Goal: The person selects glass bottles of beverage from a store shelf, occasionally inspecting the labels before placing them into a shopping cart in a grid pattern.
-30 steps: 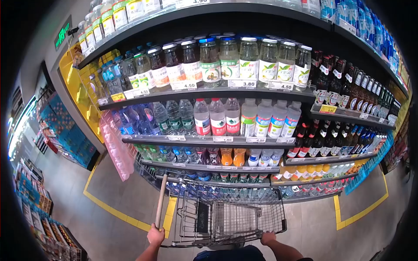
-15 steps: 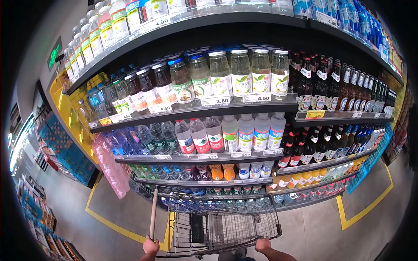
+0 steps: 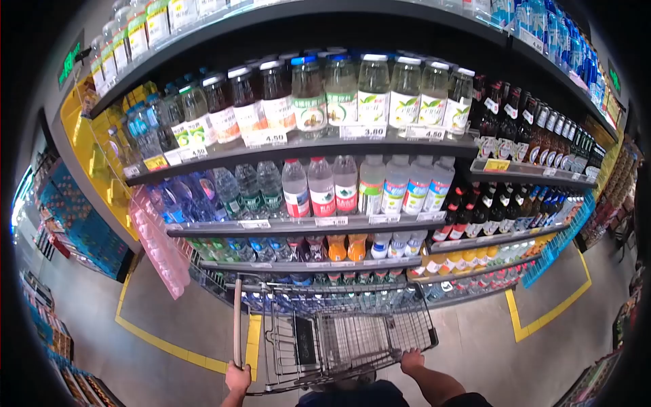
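Observation:
A wire shopping cart (image 3: pixel 352 370) stands sideways in front of me, its basket facing up with no goods visible in it. My left hand (image 3: pixel 237 377) is closed round the near end of the cart's pale handlebar (image 3: pixel 237 325), which runs away from me on the left. Toward the right, my right hand (image 3: pixel 411 361) has its fingers curled over the near rim of the basket. A dark panel (image 3: pixel 304 341) is fixed inside the basket's left part. Both hands hold only the cart.
Beyond the cart rises a drinks shelf (image 3: pixel 298 163) with rows of bottles and price tags. A pink divider (image 3: pixel 159 244) hangs at its left end, a blue wire rack (image 3: pixel 557 237) at its right. Yellow floor lines (image 3: pixel 169 349) mark the aisle; more shelving (image 3: pixel 81 210) stands left.
The shelves sit higher in view, and their middle rows have shifted right. My right hand and the cart's right side appear slightly higher. Both hands keep their hold on the cart.

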Action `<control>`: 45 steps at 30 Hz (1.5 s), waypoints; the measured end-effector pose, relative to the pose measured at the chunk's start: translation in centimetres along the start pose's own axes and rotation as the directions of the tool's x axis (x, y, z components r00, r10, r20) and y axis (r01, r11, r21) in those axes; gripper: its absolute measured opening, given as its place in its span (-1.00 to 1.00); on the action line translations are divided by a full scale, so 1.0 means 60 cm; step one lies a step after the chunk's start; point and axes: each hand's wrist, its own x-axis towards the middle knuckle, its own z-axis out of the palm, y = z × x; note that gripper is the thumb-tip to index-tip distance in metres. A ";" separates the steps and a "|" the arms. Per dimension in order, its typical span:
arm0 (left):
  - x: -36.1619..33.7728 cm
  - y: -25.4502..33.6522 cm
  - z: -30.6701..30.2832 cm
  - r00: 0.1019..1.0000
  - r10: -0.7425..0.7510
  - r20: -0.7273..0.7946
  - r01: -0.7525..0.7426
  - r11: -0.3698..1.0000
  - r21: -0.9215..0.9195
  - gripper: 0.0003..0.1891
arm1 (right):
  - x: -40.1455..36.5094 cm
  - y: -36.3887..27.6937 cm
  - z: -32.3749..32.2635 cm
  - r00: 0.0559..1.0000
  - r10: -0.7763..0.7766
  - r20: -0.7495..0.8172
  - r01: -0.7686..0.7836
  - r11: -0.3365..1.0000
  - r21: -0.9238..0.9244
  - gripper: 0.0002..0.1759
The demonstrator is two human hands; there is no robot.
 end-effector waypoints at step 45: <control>-0.035 0.079 0.024 0.981 -0.191 0.041 0.167 0.928 0.334 -0.19 | 0.036 0.144 -0.025 0.852 -0.522 -0.038 0.498 0.788 0.362 -0.64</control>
